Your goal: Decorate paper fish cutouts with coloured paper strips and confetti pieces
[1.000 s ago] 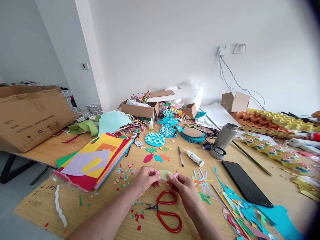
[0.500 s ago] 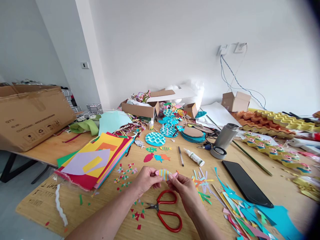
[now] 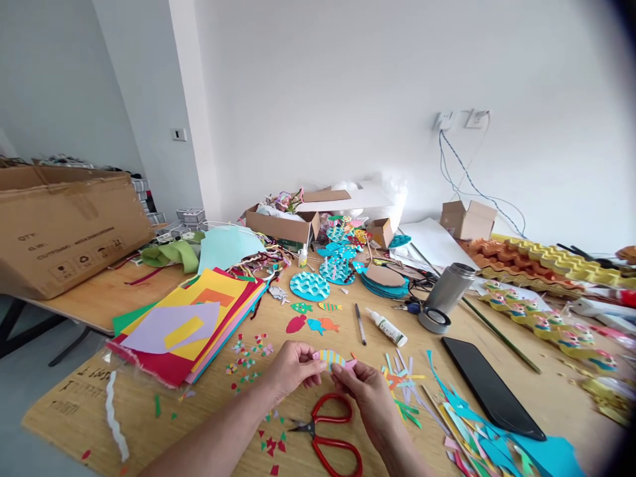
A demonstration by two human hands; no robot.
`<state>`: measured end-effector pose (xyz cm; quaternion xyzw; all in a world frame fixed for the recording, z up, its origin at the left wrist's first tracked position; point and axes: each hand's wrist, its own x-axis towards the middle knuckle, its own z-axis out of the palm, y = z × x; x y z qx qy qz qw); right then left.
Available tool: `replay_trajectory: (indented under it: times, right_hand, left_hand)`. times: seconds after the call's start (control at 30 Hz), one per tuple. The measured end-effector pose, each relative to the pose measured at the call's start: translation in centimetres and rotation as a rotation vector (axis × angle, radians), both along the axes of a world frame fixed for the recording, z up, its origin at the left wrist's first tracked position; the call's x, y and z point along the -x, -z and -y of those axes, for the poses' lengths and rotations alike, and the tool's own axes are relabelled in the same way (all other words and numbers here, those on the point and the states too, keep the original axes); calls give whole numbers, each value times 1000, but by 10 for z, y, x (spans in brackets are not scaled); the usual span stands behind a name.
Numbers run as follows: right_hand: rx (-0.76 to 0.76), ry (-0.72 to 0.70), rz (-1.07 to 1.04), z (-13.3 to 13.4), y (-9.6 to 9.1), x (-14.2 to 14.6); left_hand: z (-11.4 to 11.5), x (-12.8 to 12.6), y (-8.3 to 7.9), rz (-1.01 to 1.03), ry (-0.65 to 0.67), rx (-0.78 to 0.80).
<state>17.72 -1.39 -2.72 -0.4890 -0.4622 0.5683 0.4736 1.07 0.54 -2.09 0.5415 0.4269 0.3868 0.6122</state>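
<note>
While left hand (image 3: pixel 292 366) and right hand (image 3: pixel 366 392) pinch a fish (image 3: pixel 330 358), the carton (image 3: pixel 94 228) reads "QTY".

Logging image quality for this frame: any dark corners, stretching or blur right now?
Head view: dark, blurred edging covers the right corners; same view, the large cardboard box at left looks stretched; head view again, striped paper fish and red scissors look reasonably sharp.

Head-worn view, forward, down at hands (image 3: pixel 294 366)

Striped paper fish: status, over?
Left fingers pinching pink head, right fingers at tail. Striped paper fish held between both. Red scissors nearby, not in the way.
</note>
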Motion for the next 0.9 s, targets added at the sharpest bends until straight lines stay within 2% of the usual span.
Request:
replay_trajectory:
  times: [0.27,0.4,0.6,0.9]
  right_hand:
    - [-2,-9,-30,0,-6,6]
    - [21,41,-5,-12,-11,0]
    - [89,135,23,-61,-28,-19]
    - [314,148,262,-141,-28,-20]
  left_hand:
    - [-6,2,0,-16,-85,4]
    - [-7,3,-4,-13,-167,23]
    - [-14,9,-5,31,-265,53]
    - [-16,10,1,29,-249,28]
